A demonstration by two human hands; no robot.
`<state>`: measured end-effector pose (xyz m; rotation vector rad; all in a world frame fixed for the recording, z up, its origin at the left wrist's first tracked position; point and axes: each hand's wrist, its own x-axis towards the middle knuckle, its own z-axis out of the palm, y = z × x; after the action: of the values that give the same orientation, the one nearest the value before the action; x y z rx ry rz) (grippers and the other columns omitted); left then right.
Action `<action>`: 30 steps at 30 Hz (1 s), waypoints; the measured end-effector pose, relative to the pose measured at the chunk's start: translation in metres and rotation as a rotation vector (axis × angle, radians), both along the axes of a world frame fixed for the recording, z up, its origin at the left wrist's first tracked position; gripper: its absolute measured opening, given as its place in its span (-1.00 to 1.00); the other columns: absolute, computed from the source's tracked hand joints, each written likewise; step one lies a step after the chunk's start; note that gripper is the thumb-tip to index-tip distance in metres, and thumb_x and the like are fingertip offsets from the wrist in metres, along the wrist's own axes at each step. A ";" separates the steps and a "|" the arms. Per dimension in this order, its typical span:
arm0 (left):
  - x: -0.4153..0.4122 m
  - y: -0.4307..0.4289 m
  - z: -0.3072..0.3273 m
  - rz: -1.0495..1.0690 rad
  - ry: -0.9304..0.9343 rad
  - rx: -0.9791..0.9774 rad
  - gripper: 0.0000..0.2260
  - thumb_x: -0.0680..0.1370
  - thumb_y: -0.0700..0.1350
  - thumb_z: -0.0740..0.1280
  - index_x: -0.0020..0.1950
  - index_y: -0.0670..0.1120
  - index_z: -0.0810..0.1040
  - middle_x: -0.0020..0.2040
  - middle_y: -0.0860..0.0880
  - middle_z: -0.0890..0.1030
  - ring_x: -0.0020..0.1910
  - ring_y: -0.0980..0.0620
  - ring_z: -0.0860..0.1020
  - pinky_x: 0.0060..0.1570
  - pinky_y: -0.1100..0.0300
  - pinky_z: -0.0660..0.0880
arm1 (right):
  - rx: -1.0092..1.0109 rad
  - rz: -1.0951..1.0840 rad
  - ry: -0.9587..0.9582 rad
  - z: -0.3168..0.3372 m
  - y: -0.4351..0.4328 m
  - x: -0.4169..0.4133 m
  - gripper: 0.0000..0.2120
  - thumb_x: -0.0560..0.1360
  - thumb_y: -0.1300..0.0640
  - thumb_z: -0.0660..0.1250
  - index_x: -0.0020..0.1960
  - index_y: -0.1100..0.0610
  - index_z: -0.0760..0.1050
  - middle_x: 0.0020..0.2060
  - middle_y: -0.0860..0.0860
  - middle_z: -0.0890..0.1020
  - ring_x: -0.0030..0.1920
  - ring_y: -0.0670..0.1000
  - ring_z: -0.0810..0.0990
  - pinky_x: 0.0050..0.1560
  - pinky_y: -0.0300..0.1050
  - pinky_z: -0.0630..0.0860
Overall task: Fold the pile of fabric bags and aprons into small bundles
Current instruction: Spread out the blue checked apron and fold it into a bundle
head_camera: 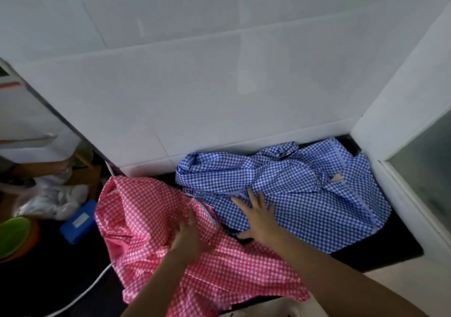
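A crumpled blue checked fabric piece (305,185) lies on the dark counter (380,253) against the white tiled wall. A pink checked fabric piece (146,221) lies rumpled to its left and spreads toward me. My right hand (258,214) rests flat, fingers spread, on the near left part of the blue fabric. My left hand (188,233) lies on the pink fabric with its fingers pressed into a fold near the striped edge; whether it grips the cloth I cannot tell.
White tiled wall (219,85) stands right behind the fabrics, and a white pillar with a glass pane (415,160) closes the right side. At left are a blue box (78,221), a white plastic bag (53,199), a green bowl (14,231) and a white cable (92,285).
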<state>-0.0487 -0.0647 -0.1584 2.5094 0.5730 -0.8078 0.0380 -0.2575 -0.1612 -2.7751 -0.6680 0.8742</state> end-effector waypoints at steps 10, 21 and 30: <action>0.013 0.013 -0.017 -0.023 -0.007 0.015 0.24 0.36 0.21 0.48 0.43 -0.21 -0.52 0.47 -0.42 -0.27 0.45 -0.44 -0.28 0.41 -0.27 -0.18 | 0.346 -0.497 -0.083 0.028 -0.017 0.050 -0.83 0.57 0.24 0.20 0.09 0.23 0.52 -0.06 0.13 0.59 0.08 0.18 0.56 -0.10 -0.10 0.39; 0.056 -0.029 0.084 -0.012 -0.276 -0.439 0.05 0.34 0.09 0.53 0.57 -0.14 -0.10 0.52 -0.07 0.19 0.49 -0.12 0.21 0.43 0.05 0.15 | 1.230 -1.088 0.161 0.189 -0.147 0.012 -0.78 0.57 0.31 0.15 -0.12 0.23 0.56 -0.32 0.07 0.67 -0.35 0.00 0.65 -0.36 -0.21 0.53; 0.041 -0.174 0.142 0.111 -0.389 -1.164 -0.07 0.22 0.27 0.54 0.45 -0.11 0.29 0.33 -0.11 0.50 0.26 -0.13 0.51 0.23 -0.11 0.47 | 1.509 -1.218 0.080 0.234 -0.262 -0.137 -0.59 0.57 0.27 0.03 -0.24 0.20 0.62 -0.36 0.05 0.67 -0.37 -0.02 0.65 -0.22 -0.12 0.56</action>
<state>-0.0076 -0.2383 -0.0165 1.4614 0.0367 -0.3845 -0.0987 -0.5194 0.0730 -1.2435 0.3637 0.0276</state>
